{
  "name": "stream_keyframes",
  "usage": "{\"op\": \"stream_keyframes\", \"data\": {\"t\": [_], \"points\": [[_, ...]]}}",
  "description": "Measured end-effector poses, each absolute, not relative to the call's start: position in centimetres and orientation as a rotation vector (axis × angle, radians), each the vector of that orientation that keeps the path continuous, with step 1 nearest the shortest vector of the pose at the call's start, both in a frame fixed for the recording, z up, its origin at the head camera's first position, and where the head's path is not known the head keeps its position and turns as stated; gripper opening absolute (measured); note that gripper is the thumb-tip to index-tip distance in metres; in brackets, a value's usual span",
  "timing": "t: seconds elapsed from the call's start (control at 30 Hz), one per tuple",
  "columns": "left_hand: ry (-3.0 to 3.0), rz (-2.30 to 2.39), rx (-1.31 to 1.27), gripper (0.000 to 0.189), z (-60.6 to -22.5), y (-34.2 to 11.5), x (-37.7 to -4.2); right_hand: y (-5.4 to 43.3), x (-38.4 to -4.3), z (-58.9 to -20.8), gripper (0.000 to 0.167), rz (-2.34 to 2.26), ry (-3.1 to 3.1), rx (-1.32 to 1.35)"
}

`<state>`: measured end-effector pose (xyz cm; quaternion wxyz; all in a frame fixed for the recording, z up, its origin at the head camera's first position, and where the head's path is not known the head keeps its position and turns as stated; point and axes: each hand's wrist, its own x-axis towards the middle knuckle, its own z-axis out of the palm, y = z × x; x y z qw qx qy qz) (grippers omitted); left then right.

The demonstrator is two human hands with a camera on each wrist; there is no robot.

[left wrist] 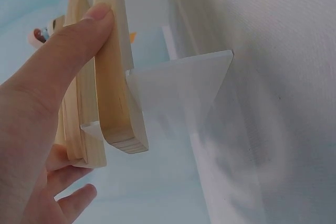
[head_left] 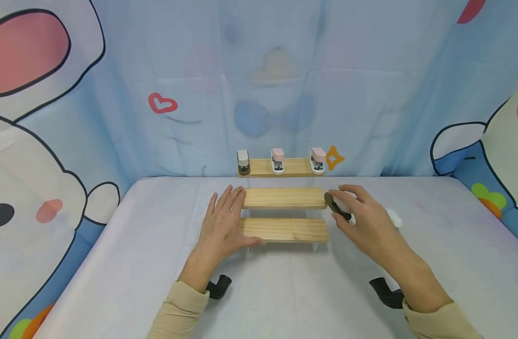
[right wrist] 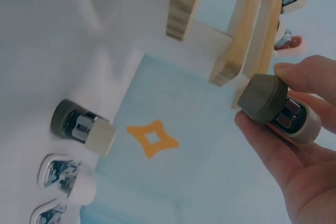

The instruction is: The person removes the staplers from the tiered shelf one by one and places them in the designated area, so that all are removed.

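A three-step wooden display rack stands at the middle of the table, its lower plank (head_left: 284, 230) and middle plank (head_left: 284, 197) bare. My left hand (head_left: 225, 223) rests along its left end. In the left wrist view, the thumb (left wrist: 79, 40) lies on the lower plank's edge and the fingers reach the plank behind. Beside the right end of the middle plank, my right hand (head_left: 369, 221) pinches a mini stapler (right wrist: 265, 98) between thumb and fingers. The stapler has a dark olive top and a cream part, and the fingers hide some of it.
Three mini staplers (head_left: 278, 161) stand spaced on the top plank (head_left: 259, 168). A white stapler (head_left: 394, 219) shows past my right hand; the right wrist view has a dark-and-cream stapler (right wrist: 83, 128) and white ones (right wrist: 68, 179) there. A patterned cloth (head_left: 199, 94) hangs behind.
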<state>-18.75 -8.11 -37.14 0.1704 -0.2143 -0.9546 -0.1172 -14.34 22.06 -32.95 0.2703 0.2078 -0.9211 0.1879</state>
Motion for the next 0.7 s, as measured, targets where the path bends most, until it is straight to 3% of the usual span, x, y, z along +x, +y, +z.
{"op": "stream_keyframes", "data": {"t": [0.7], "points": [[-2.726,-0.331,-0.603,0.125,-37.1,-8.1,-18.8,25.3,-12.8,-34.0,0.056,0.428,-2.571,0.437]]}}
